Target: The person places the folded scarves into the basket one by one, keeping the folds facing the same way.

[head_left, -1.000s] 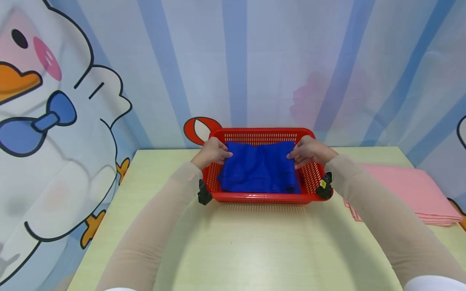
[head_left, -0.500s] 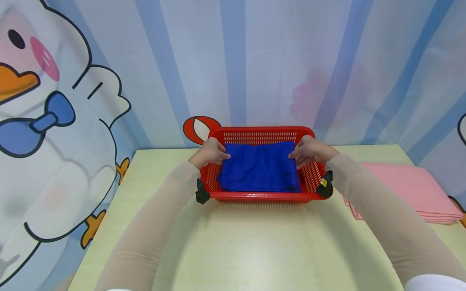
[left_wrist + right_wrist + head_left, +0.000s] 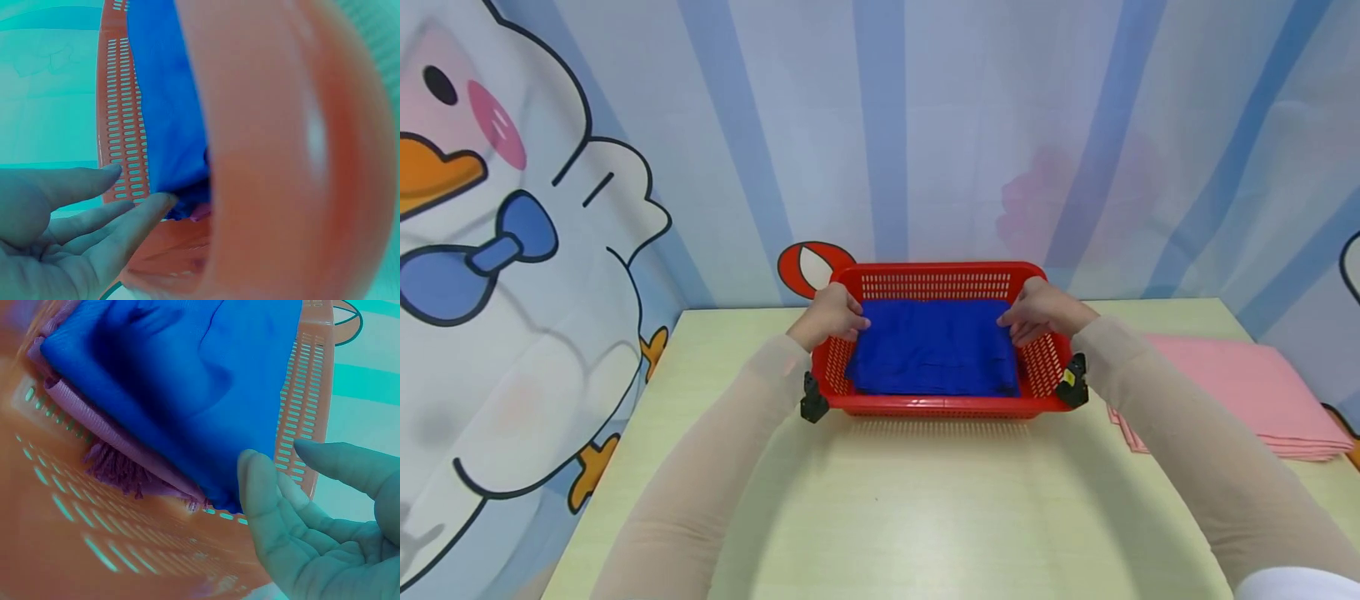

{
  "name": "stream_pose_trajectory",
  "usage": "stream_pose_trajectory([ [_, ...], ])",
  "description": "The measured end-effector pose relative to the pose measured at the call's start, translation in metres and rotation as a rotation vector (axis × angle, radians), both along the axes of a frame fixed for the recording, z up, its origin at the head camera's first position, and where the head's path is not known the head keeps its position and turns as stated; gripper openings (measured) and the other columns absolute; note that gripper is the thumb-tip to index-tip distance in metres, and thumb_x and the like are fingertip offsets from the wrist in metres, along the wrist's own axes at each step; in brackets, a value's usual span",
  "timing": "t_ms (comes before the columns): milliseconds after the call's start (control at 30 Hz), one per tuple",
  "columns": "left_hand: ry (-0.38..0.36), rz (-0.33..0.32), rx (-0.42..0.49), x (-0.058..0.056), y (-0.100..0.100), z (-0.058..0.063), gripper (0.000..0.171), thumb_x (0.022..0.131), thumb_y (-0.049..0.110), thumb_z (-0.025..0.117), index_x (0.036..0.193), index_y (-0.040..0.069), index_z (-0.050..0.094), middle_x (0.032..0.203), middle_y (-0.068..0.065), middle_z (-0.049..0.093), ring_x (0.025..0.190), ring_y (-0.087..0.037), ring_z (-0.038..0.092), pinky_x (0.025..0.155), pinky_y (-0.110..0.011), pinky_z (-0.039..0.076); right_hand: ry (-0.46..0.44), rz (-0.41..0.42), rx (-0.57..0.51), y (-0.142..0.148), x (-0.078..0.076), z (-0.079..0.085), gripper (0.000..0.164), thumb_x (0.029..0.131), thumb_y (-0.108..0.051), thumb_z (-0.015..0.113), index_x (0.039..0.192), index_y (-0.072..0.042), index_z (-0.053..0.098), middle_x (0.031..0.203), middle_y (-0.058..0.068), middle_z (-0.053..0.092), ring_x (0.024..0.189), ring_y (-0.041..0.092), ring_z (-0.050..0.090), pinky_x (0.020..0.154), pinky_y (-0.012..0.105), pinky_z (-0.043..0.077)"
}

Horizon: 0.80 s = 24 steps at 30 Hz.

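Note:
A folded blue cloth [image 3: 936,350] lies flat inside the red plastic basket [image 3: 940,403]. Under it, the right wrist view shows a purplish cloth with a fringe [image 3: 119,467]. My left hand [image 3: 832,320] is over the basket's left side; in the left wrist view its thumb and fingers are apart, one fingertip against the blue cloth's edge. Over the right side is my right hand [image 3: 1043,312], thumb and fingers also spread apart, with a fingertip at the cloth's corner in the right wrist view.
A stack of folded pink cloth [image 3: 1240,392] lies on the right of the pale table [image 3: 925,517]. Behind the table's far edge hangs a blue striped backdrop [image 3: 947,150] with a cartoon duck at the left.
Both hands have let go of the blue cloth's far corners. Its far edge has dropped and now lies flatter in the basket. The hands have moved slightly apart.

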<state>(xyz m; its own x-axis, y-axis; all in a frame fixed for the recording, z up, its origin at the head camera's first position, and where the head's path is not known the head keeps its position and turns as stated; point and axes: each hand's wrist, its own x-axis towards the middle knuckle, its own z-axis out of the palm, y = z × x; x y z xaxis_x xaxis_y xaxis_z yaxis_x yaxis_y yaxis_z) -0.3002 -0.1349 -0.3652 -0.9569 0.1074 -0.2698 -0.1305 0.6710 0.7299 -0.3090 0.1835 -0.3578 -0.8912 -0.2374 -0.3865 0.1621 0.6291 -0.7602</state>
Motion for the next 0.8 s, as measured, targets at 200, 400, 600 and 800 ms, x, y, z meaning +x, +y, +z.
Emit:
stream_pose_trajectory([
  [200, 0.035, 0.012, 0.037, 0.000, -0.003, 0.002, 0.031, 0.095, 0.009, 0.068, 0.121, -0.008, 0.066, 0.112, -0.023, 0.068, 0.090, -0.029, 0.072, 0.075, -0.031, 0.059, 0.008, 0.016, -0.038, 0.002, 0.003, 0.007, 0.027, 0.096, -0.006, 0.066, 0.104, 0.019, 0.062, 0.074, 0.017, 0.066, 0.069, 0.027, 0.072, 0.075, 0.041, 0.059],
  [400, 0.092, 0.034, 0.071, -0.003, -0.007, 0.004, 0.025, 0.096, 0.009, 0.067, 0.116, -0.006, 0.068, 0.109, -0.021, 0.069, 0.091, -0.030, 0.072, 0.076, -0.031, 0.059, 0.032, 0.039, -0.075, 0.006, 0.006, 0.011, 0.025, 0.096, -0.005, 0.066, 0.104, 0.019, 0.062, 0.078, 0.017, 0.068, 0.071, 0.026, 0.071, 0.076, 0.040, 0.060],
  [600, 0.160, 0.031, 0.047, -0.001, -0.014, 0.007, 0.021, 0.097, 0.011, 0.066, 0.111, -0.005, 0.070, 0.104, -0.020, 0.071, 0.092, -0.032, 0.071, 0.077, -0.032, 0.059, 0.033, 0.057, -0.123, 0.014, 0.009, 0.013, 0.024, 0.097, -0.004, 0.064, 0.104, 0.019, 0.062, 0.082, 0.017, 0.068, 0.072, 0.025, 0.071, 0.077, 0.042, 0.059],
  [800, 0.214, 0.019, 0.010, -0.002, -0.019, 0.005, 0.024, 0.098, 0.013, 0.064, 0.116, -0.002, 0.069, 0.105, -0.018, 0.071, 0.094, -0.033, 0.069, 0.078, -0.035, 0.058, 0.066, 0.101, -0.148, 0.020, 0.011, 0.012, 0.031, 0.100, -0.006, 0.059, 0.117, 0.021, 0.058, 0.097, 0.020, 0.069, 0.079, 0.026, 0.072, 0.081, 0.042, 0.059],
])
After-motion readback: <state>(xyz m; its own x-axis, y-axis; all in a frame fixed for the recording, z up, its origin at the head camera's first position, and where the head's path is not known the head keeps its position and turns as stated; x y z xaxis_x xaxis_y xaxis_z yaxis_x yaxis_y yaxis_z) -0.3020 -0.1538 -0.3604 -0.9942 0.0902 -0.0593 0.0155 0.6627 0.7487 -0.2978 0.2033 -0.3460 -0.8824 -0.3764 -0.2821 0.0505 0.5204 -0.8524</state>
